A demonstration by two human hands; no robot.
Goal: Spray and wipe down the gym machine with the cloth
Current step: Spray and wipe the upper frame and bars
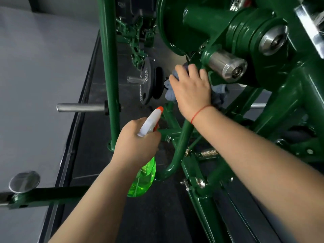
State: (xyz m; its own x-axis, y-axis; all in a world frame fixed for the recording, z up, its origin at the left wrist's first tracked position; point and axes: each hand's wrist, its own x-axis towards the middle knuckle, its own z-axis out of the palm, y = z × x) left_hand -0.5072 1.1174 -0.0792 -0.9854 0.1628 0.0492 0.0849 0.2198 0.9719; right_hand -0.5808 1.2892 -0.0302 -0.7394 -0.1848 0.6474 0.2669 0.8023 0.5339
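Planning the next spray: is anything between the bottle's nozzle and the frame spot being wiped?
Yes. The right hand and the cloth it presses on the frame cover that spot, just beyond the nozzle of the bottle the left hand grips.

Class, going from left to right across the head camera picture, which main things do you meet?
Round metal knob → steel peg → green upright post → spray bottle → right hand on the cloth → short steel roller → steel end cap.
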